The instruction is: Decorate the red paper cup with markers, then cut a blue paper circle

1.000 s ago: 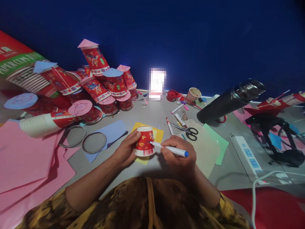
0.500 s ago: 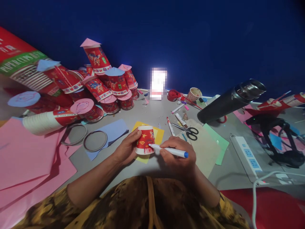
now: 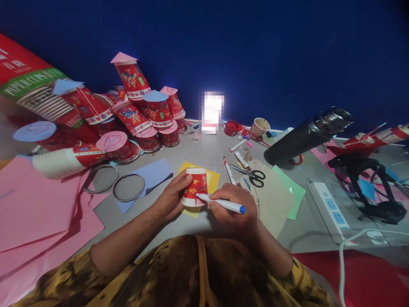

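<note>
A red paper cup [image 3: 198, 187] with gold stars and swirls is upside down in my left hand [image 3: 172, 194], whose thumb and fingers grip its left side. My right hand [image 3: 238, 209] is closed round a white marker [image 3: 223, 204] with a blue end. The marker's tip touches the cup's printed side, low on its front. Under the cup lie sheets of yellow paper [image 3: 212, 179]. Black-handled scissors [image 3: 255, 177] and a red-and-white marker [image 3: 228, 169] rest just beyond my right hand.
At the left stand stacked red cups [image 3: 156, 113] with paper tops, by pink sheets [image 3: 38, 200] and tape rings [image 3: 128, 187]. A lit, blurred screen [image 3: 211, 113] is at the back. To the right are a black flask [image 3: 297, 138], a power strip [image 3: 329, 209] and a black strapped device [image 3: 367, 187].
My right hand and the marker have shifted slightly left across the cup. The cup has turned a little in my left hand, and its star now sits farther right.
</note>
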